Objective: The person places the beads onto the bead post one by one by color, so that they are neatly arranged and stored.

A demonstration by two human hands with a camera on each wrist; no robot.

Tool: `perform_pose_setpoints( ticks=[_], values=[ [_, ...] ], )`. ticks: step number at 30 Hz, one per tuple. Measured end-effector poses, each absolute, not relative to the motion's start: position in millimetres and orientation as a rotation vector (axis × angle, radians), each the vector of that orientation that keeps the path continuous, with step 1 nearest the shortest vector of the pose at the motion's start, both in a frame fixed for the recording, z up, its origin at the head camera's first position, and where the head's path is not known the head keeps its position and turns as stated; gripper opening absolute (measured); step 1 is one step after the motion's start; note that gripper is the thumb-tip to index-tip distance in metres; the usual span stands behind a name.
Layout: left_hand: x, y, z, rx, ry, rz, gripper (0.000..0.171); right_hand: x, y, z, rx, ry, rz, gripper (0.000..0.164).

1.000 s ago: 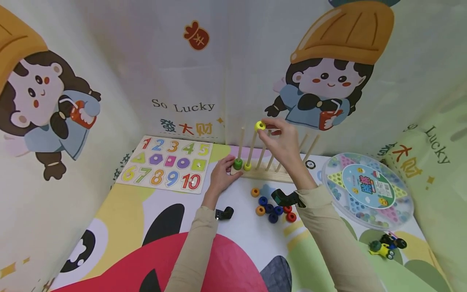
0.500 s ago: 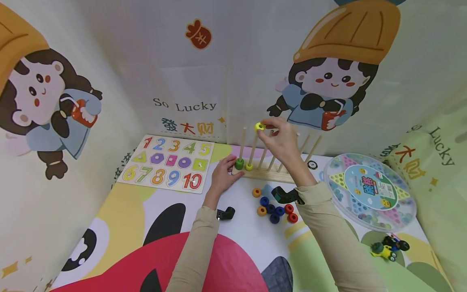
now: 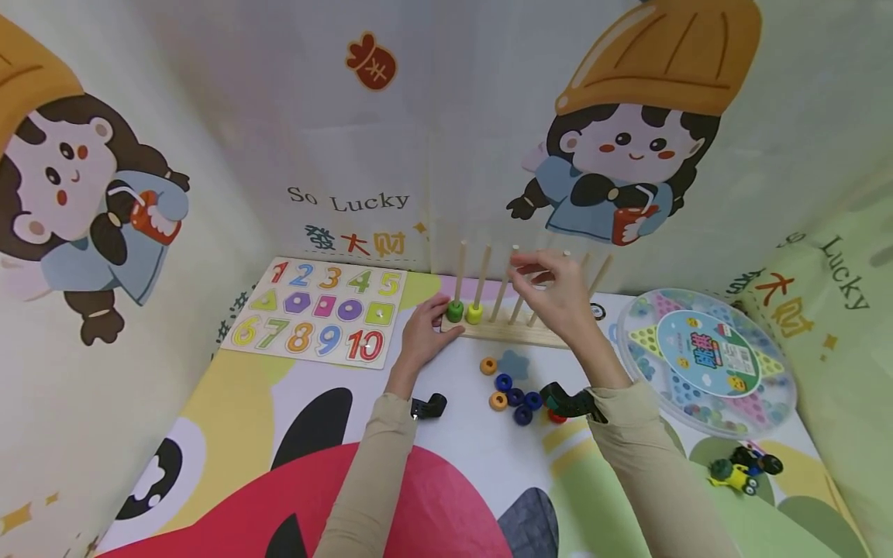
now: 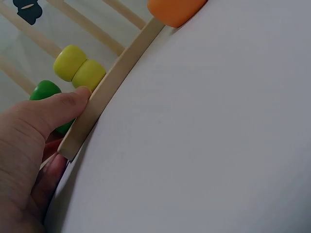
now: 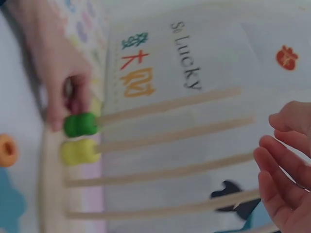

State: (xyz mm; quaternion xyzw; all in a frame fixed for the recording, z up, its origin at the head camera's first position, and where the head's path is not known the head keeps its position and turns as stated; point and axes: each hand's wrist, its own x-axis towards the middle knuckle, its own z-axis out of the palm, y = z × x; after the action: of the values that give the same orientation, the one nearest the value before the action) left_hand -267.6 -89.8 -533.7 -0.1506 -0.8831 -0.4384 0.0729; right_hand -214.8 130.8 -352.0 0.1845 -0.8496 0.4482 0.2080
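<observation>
A wooden peg stand [image 3: 512, 333] with upright dowels stands near the back wall. Its left end is gripped by my left hand [image 3: 422, 335], thumb against the front by the beads and fingers at the end. Two green beads [image 5: 80, 124] sit on the leftmost peg, partly covered by the thumb in the left wrist view. On the second peg two yellow beads [image 4: 80, 68] are stacked at the base. My right hand [image 3: 558, 291] hovers by the upper part of the pegs, thumb and fingers apart in the right wrist view, holding nothing.
In front of the stand lie loose blue beads [image 3: 515, 397], orange beads [image 3: 488, 365] and a red bead [image 3: 556, 416] partly behind the wrist camera. A number puzzle board [image 3: 314, 314] is left, a round game box [image 3: 705, 364] right, with a small toy [image 3: 732, 477] nearer.
The yellow bead pinched at the top of the second peg has been let go and now sits on the lower yellow one. My right hand has shifted right and slightly down; the left stays put.
</observation>
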Motion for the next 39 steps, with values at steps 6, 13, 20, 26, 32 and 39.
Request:
perform_pose_setpoints(
  ticks=[6,13,20,26,32,39],
  values=[
    [-268.2,-91.0,-535.7,-0.467,-2.63,-1.315,0.062,-205.6,142.1,-391.0,0.479,-2.507,1.297,0.019],
    [-269.6,-88.7,-533.3,-0.481,-2.614,-1.349,0.061,-196.5,146.4,-428.6,0.437,-2.6,1.349,0.02],
    [-269.3,-86.9,-531.5,-0.47,-2.626,-1.349,0.06,-188.0,138.8,-456.9,0.426,-2.704,1.413,0.027],
    [-266.5,-86.5,-532.5,-0.465,-2.615,-1.327,0.059,-182.6,131.1,-475.8,0.427,-2.856,1.353,0.03],
    [-266.0,-86.8,-532.3,-0.437,-2.627,-1.345,0.06,-182.2,124.8,-486.2,0.462,-2.896,1.265,0.027],
    [-264.2,-89.5,-534.3,-0.44,-2.621,-1.372,0.061,-179.4,119.0,-489.1,0.354,-2.908,1.208,0.026]
  ],
)
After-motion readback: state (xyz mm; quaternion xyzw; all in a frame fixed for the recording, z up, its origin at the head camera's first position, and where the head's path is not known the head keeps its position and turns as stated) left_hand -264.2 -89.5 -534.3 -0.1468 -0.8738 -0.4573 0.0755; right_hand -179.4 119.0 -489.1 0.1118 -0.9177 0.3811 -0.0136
